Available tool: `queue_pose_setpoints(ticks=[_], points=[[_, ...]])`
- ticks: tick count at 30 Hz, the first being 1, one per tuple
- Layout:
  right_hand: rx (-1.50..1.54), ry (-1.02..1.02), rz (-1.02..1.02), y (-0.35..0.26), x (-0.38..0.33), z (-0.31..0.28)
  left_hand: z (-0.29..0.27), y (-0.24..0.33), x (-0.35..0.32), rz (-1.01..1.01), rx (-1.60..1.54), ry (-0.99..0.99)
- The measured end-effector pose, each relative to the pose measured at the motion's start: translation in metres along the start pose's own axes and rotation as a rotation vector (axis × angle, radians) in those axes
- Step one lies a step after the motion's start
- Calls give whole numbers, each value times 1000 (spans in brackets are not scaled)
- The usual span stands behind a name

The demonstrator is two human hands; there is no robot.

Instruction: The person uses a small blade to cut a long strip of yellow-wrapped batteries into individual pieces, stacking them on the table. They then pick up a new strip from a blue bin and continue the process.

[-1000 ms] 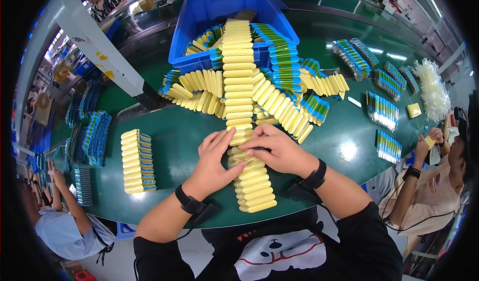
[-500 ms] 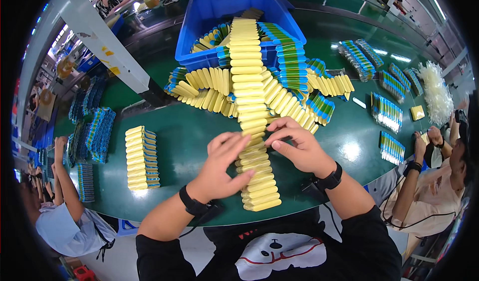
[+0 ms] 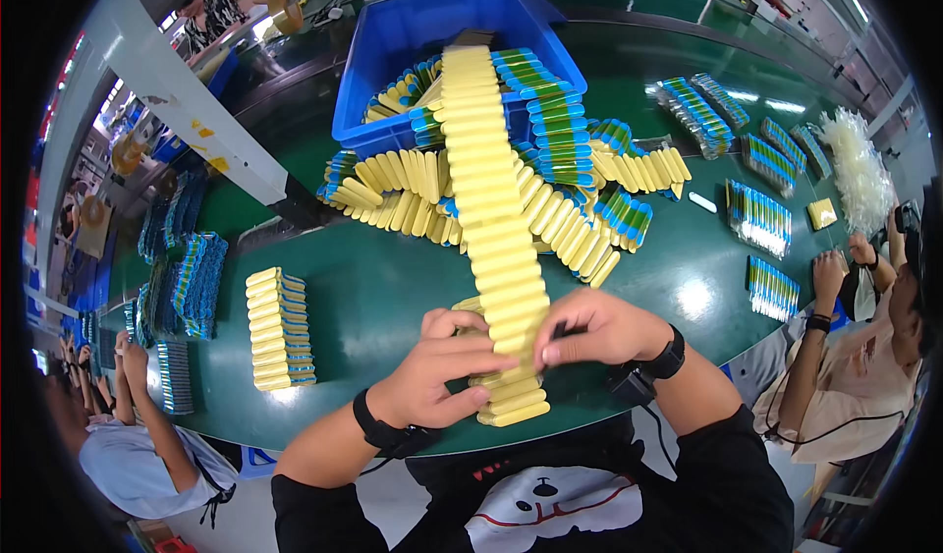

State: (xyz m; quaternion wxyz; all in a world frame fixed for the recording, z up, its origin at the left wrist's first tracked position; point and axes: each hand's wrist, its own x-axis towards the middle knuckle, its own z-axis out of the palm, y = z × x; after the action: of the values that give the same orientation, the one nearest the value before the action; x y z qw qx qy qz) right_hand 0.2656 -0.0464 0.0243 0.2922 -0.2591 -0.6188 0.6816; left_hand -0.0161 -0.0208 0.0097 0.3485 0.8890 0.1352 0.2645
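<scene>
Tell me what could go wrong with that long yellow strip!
The strip runs from inside the blue bin down to the left hand and right hand, so a hard pull might tear it. It crosses heaped strips, so they could tangle. The pile by the hands lies near the edge of the table, so a bump might knock it off.

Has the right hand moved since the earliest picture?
Yes: the right hand has moved toward the lower edge of the view, farther from the blue bin.
</scene>
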Motion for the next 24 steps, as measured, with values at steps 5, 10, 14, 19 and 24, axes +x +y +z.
queue_pose_setpoints(ticks=[5,10,14,19,24], points=[[50,-489,176,6,-1,13,11,-5,0,-188,-200,249],[71,-539,195,9,3,18,2,-13,16,-264,-29,116],[121,-506,312,9,6,16,4,-22,16,-378,43,102],[102,-521,376,10,6,5,2,-26,21,-439,205,-5],[84,-345,315,5,3,-17,3,-28,16,-460,205,41]])
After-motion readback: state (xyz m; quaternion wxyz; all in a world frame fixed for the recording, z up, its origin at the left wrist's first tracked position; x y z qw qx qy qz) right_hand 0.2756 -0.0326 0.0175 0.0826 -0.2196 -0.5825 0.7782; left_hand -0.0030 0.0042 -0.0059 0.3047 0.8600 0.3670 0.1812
